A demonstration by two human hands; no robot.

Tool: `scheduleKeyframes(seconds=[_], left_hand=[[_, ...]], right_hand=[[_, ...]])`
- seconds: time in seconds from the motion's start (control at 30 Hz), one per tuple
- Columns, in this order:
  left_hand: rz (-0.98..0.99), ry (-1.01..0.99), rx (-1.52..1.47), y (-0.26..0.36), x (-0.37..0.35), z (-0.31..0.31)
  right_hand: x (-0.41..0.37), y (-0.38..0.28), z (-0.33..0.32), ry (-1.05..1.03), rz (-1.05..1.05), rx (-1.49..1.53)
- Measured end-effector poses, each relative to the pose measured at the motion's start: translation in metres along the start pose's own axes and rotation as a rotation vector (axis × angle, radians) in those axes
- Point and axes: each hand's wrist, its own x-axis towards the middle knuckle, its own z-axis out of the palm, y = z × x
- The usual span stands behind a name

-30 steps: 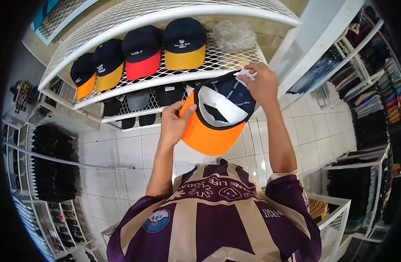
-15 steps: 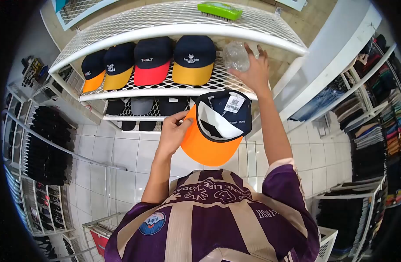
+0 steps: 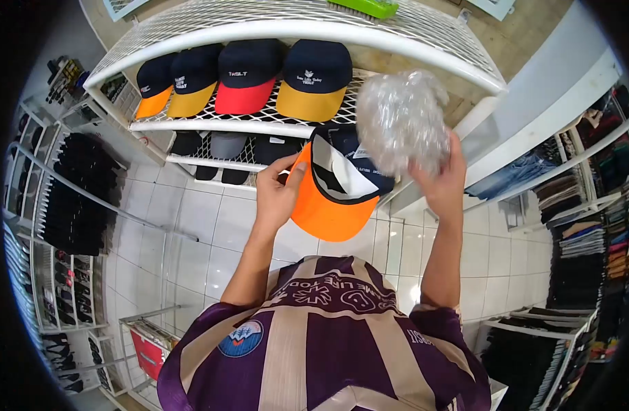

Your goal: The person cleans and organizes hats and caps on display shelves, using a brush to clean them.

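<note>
My left hand pinches the side of an orange-brimmed navy cap, which is turned so its inside shows a white lining. In my right hand is a crumpled ball of clear plastic, gripped at its lower right. The plastic hangs over the right part of the cap's crown and hides some of it, including most of the tag. Behind, a navy cap with a yellow brim and one with a red brim sit on the shelf.
The white mesh shelf spans the front, with a green brush on top. Grey and black caps lie on the tier below. Black clothes hang at the left; folded clothes and jeans are at the right beyond a white pillar.
My right hand has lifted the clear plastic off the shelf and brought it nearer, over the cap. My left hand still holds the cap. The view has shifted slightly.
</note>
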Motion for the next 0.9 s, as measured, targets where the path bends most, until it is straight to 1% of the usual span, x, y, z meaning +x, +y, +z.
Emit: scheduleKeyframes(seconds=[0.03,0.1,0.13,0.2,0.23,0.3,0.33,0.37,0.4,0.47,0.5,0.53,0.6,0.63,0.67,0.73,0.77,0.8,0.87,0.9], left_hand=[[0.002,-0.011,0.007,-0.003,0.002,0.003],[0.079,0.028,0.024,-0.01,0.003,0.008],[0.079,0.013,0.028,-0.009,0.002,0.009],[0.146,0.01,-0.045,-0.006,0.0,0.012],[0.191,-0.016,-0.035,-0.008,0.0,0.012],[0.217,-0.072,-0.043,0.001,-0.007,0.014],[0.239,-0.116,-0.052,0.005,-0.011,0.015],[0.332,-0.129,0.064,0.005,-0.014,0.017],[0.331,-0.134,0.06,0.008,-0.016,0.018],[0.328,-0.178,0.062,0.016,-0.019,0.017],[0.382,-0.184,0.099,0.021,-0.02,0.016],[0.388,-0.176,0.097,0.029,-0.021,0.017],[0.574,-0.116,0.168,0.046,-0.033,0.021],[0.594,-0.092,0.179,0.047,-0.034,0.024],[0.6,-0.08,0.177,0.048,-0.031,0.029],[0.762,-0.151,0.352,0.051,-0.03,0.041],[0.811,-0.173,0.4,0.05,-0.029,0.05],[0.88,-0.166,0.455,0.046,-0.027,0.058],[0.967,-0.21,0.425,0.042,-0.018,0.068],[1.002,-0.287,0.483,0.04,-0.013,0.065]], right_hand=[[-0.012,-0.005,-0.001,0.013,0.003,0.002],[-0.032,-0.011,-0.002,-0.167,-0.015,0.072],[-0.034,-0.013,0.0,-0.152,-0.01,0.07],[-0.037,-0.017,0.007,-0.392,-0.067,-0.358],[-0.039,-0.011,0.015,-0.381,-0.061,-0.361],[-0.042,0.016,0.04,-0.17,-0.03,-0.499],[-0.044,0.022,0.056,-0.163,-0.022,-0.504],[-0.046,0.027,0.074,-0.065,0.042,-0.563],[-0.046,0.031,0.084,0.032,0.102,-0.621],[-0.046,0.041,0.092,0.044,0.098,-0.629],[-0.045,0.042,0.094,0.053,0.093,-0.629],[-0.042,0.041,0.088,0.05,0.083,-0.628],[-0.04,0.034,0.061,-0.148,0.076,0.058],[-0.04,0.025,0.047,-0.207,0.228,0.403],[-0.039,0.015,0.046,-0.218,0.219,0.402],[-0.043,-0.003,0.045,-0.022,0.501,0.833],[-0.038,-0.012,0.055,0.036,0.529,0.784],[-0.033,-0.01,0.061,0.041,0.522,0.785],[-0.021,0.003,0.067,0.233,0.454,0.542],[-0.014,0.01,0.067,0.317,0.371,0.624]])
